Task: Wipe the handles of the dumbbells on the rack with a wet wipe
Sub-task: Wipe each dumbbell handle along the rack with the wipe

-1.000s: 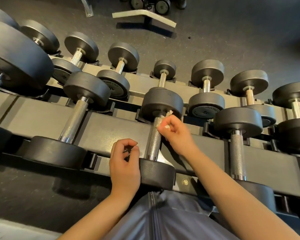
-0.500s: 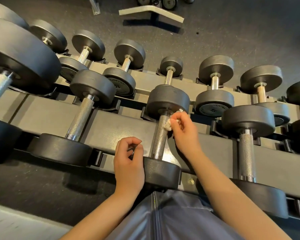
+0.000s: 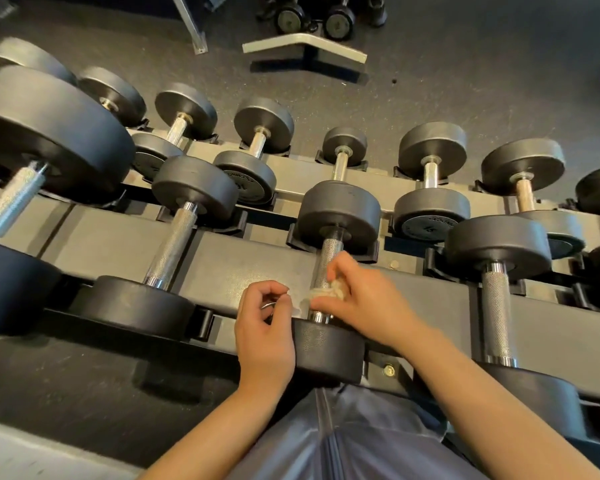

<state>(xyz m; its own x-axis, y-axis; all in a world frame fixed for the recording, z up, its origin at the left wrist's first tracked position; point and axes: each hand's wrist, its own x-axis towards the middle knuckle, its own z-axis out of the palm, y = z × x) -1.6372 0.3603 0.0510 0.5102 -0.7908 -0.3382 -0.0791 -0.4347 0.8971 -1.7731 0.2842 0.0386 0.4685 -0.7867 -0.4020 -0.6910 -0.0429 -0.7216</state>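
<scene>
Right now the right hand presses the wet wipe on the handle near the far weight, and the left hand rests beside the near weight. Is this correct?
Not quite. In the head view, the right hand presses the wet wipe on the handle near the near weight, not the far one. The left hand does rest beside the near weight.

A gym is shown. A long grey metal two-tier rack (image 3: 243,261) is filled with black round-headed dumbbells with knurled chrome handles (image 3: 174,245). Behind the rack, dark speckled rubber flooring (image 3: 465,74) is laid, where further small black dumbbells (image 3: 312,19) are left.
</scene>
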